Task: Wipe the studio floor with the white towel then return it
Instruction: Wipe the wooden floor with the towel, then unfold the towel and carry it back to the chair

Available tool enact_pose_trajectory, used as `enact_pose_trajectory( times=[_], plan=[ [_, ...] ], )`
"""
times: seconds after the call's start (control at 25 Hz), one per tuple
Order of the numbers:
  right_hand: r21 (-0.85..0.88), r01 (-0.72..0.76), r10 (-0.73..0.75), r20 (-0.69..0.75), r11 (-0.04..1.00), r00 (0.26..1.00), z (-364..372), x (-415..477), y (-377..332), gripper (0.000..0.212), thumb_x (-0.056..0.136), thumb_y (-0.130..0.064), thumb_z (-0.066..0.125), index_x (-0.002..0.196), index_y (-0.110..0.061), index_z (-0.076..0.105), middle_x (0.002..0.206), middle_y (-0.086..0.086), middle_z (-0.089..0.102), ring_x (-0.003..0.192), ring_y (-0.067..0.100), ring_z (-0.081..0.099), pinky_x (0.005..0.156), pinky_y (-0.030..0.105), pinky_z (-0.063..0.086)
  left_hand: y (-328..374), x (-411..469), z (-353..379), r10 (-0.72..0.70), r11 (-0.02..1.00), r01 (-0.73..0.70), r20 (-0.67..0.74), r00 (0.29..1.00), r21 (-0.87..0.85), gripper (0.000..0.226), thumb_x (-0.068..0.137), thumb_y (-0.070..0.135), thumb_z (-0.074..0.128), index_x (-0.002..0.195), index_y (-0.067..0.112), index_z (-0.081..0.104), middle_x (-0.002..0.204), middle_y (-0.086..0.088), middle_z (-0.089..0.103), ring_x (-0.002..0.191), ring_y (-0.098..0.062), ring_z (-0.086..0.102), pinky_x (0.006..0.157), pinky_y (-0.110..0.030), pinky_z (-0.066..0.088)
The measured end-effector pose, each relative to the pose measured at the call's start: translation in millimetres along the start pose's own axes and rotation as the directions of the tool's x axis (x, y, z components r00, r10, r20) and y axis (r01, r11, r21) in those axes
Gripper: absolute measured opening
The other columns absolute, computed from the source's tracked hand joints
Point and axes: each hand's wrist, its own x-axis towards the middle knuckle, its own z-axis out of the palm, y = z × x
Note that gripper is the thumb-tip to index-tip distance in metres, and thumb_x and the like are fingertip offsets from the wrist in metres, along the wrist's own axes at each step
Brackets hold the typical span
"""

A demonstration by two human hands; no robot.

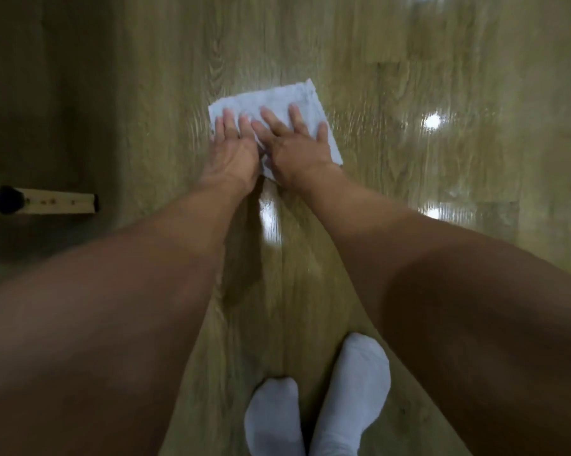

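The white towel (277, 100) lies folded flat on the glossy wooden floor (409, 77), a little ahead of me. Both palms press down on it, side by side. My left hand (233, 149) covers its left half with the fingers spread. My right hand (297, 143) covers the middle and right part, fingers also spread, and its thumb side touches the left hand. The towel's far edge and right corner show beyond my fingertips; its near part is hidden under my hands.
My two feet in white socks (320, 399) stand on the floor at the bottom. A pale wooden bar with a black knob (4, 199) juts in from the left edge, over a dark shadowed strip. Light reflections shine on the floor at right.
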Motion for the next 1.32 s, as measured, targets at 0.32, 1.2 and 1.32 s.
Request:
enact_pose_trajectory(
  times=[0.32, 1.2, 1.32],
  plan=[
    [-0.131, 0.085, -0.082, 0.025, 0.988, 0.996, 53.5, -85.1, 27.5, 0.061, 0.102, -0.017, 0.036, 0.155, -0.022, 0.004, 0.163, 0.0, 0.002, 0.149, 0.035, -0.003, 0.119, 0.044, 0.02, 44.2, -82.2, 51.1, 0.059, 0.998, -0.061, -0.04, 0.997, -0.031, 0.056, 0.101, 0.01, 0.027, 0.151, 0.001, 0.004, 0.157, -0.028, 0.0, 0.147, -0.037, 0.003, 0.117, -0.041, 0.019],
    [0.918, -0.067, 0.748, -0.274, 0.391, 0.604, -433.1, -509.9, 2.5, 0.034, 0.08, -0.032, 0.075, 0.106, -0.01, 0.069, 0.104, 0.009, 0.071, 0.101, 0.024, 0.064, 0.09, 0.036, 0.049, 154.7, -397.0, -449.5, 0.234, 0.518, -0.127, -0.002, 0.972, -0.846, 0.006, 0.078, 0.02, 0.074, 0.08, 0.014, 0.071, 0.066, 0.0, 0.061, 0.058, -0.01, 0.053, 0.052, -0.022, 0.039],
    [0.955, 0.258, 0.799, -0.269, 0.147, 0.537, -543.4, -590.1, 5.1, 0.041, 0.077, -0.034, 0.08, 0.108, -0.012, 0.065, 0.101, 0.006, 0.071, 0.093, 0.02, 0.069, 0.079, 0.036, 0.054, 180.9, -463.1, -562.6, 0.39, 0.355, -0.24, -0.09, 0.916, -0.904, 0.012, 0.085, 0.021, 0.07, 0.08, 0.01, 0.069, 0.071, -0.005, 0.064, 0.06, -0.012, 0.056, 0.056, -0.023, 0.041]
  ],
)
